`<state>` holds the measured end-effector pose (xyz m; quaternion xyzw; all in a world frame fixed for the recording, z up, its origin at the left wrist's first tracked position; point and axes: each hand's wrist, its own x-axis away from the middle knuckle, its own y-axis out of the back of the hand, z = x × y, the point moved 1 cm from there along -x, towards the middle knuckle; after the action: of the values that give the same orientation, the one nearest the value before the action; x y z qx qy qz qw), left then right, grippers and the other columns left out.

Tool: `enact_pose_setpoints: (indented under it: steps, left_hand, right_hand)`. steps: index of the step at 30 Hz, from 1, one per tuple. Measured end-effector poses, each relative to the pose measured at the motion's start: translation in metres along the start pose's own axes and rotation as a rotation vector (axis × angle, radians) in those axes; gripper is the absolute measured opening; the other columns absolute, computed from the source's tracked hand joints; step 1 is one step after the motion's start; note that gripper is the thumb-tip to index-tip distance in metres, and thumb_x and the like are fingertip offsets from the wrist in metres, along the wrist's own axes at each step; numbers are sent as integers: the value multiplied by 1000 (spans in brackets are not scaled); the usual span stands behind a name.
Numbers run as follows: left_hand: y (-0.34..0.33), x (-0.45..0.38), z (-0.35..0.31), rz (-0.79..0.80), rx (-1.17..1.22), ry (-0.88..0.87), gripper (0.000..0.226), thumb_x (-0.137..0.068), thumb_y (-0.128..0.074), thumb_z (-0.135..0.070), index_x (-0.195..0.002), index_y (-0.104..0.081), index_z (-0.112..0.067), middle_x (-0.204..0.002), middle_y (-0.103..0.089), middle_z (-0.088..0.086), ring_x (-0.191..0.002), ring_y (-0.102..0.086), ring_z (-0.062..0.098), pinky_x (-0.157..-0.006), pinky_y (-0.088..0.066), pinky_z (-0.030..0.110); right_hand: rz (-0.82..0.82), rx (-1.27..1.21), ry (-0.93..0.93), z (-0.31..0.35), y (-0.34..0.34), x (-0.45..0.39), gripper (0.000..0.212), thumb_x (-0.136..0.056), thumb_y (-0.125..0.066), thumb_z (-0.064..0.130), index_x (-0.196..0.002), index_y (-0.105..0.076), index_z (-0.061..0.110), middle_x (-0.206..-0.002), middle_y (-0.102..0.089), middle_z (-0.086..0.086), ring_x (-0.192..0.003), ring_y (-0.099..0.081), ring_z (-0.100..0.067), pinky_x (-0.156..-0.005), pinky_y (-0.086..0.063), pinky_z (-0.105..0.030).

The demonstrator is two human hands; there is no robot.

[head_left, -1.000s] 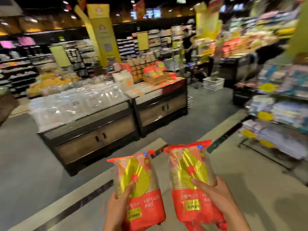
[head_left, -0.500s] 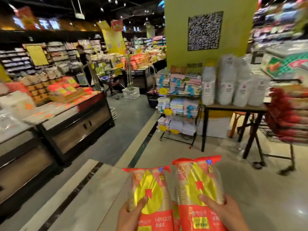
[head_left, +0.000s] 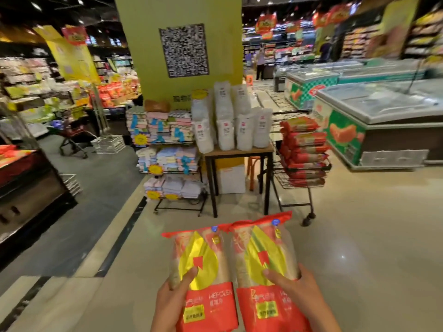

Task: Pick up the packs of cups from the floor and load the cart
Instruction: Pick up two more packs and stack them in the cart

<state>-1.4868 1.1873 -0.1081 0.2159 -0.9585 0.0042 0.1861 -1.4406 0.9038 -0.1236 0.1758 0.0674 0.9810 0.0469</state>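
Packs of cups: two in hand, more stacked in cart ahead. Largest to smallest:

Floor (head_left: 359,248): pale, glossy, with dark strip running along left side.

Yellow-green pillar (head_left: 182,44): centre background, blurred QR-type panel on its face.

Chest freezers (head_left: 383,111): right side, green and red fronts, glass tops.

Wire rack (head_left: 167,149): at pillar foot, three tiers of folded cloths with yellow tags.

Table (head_left: 237,150): just right of rack, dark legs, carrying upright white packs (head_left: 239,121) in two tiers.

Cart (head_left: 299,173): wire, on wheels, just right of table and touching or nearly touching it; cannot tell which. Loaded with red packs (head_left: 304,144) lying flat, piled above basket rim.

Left pack (head_left: 203,271): red and clear wrapper, yellow drop-shaped mark, held lengthwise pointing away from camera, low centre of view, above floor.

Right pack (head_left: 268,264): same kind, side by side with left pack, edges touching, top seam reaching slightly farther forward.

Left hand (head_left: 172,298): wrapped around lower part of left pack, thumb pressed on yellow mark.

Right hand (head_left: 299,291): wrapped around lower part of right pack, thumb across yellow mark, fingers curled round outer edge.

Both packs well apart from cart, roughly in line with it.
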Motion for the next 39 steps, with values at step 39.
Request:
enact_pose_setpoints:
  steps: [39]
  left_hand:
    - [-808, -429, -199, 301, 26, 64, 53, -76, -85, -44, -121, -69, -21, -104, -80, 9, -93, -77, 31, -89, -59, 56]
  right_hand:
    - [-139, -75, -63, 178, 505, -733, 47, -66, -93, 32, -102, -70, 13, -83, -79, -3, -68, -77, -18, -59, -57, -28]
